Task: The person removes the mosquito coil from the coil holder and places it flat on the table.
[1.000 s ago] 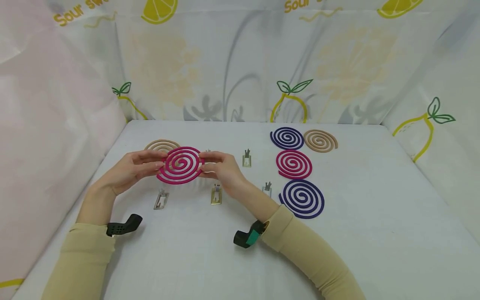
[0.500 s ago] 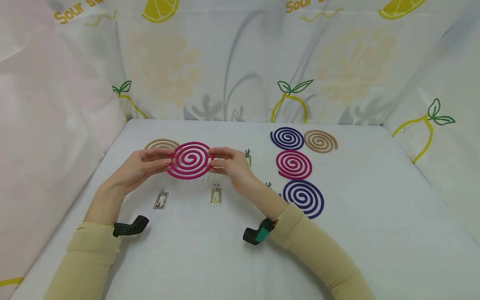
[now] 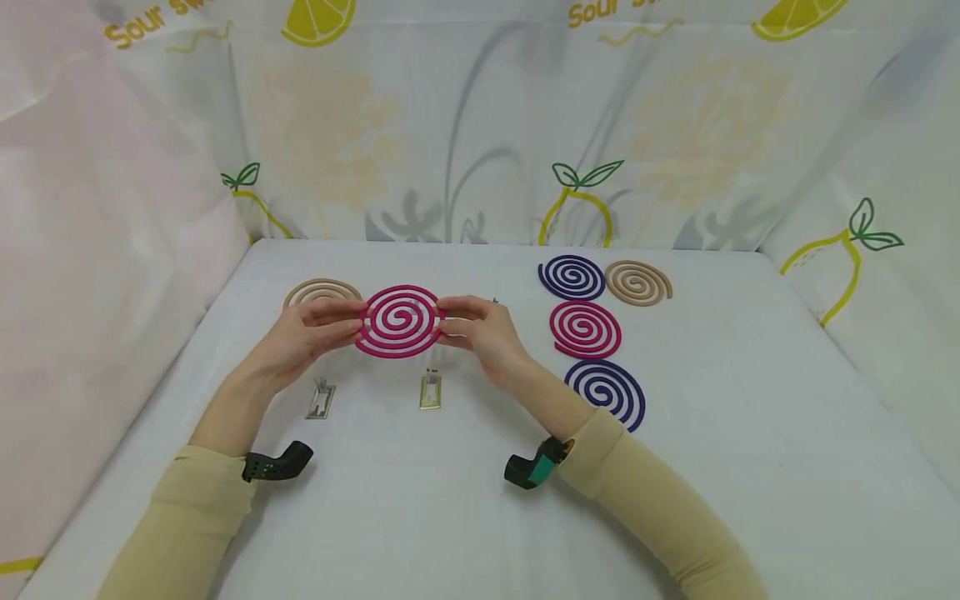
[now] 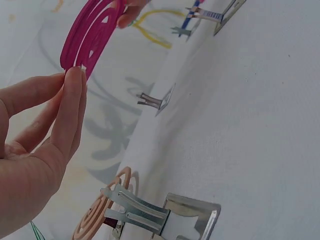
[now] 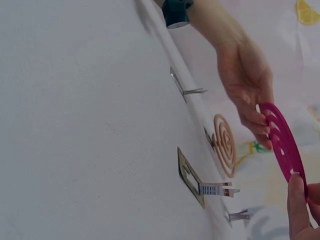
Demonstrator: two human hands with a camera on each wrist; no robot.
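Above the white table (image 3: 420,508), the left hand (image 3: 311,336) and the right hand (image 3: 480,333) are raised, and a magenta coil (image 3: 402,317) is pinched between them by opposite edges. Four other coils (image 3: 585,328) are laid right of the right hand; a tan coil (image 3: 322,281) is partly concealed by the left. Short of the hands, a silver stand (image 3: 322,388) and a gold stand (image 3: 431,377) are noted.

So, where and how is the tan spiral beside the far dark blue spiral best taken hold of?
I would grip the tan spiral by its outer right edge, from above and the right: it seems to lie flat, and the dark blue spiral sits close at its left, leaving little room there.
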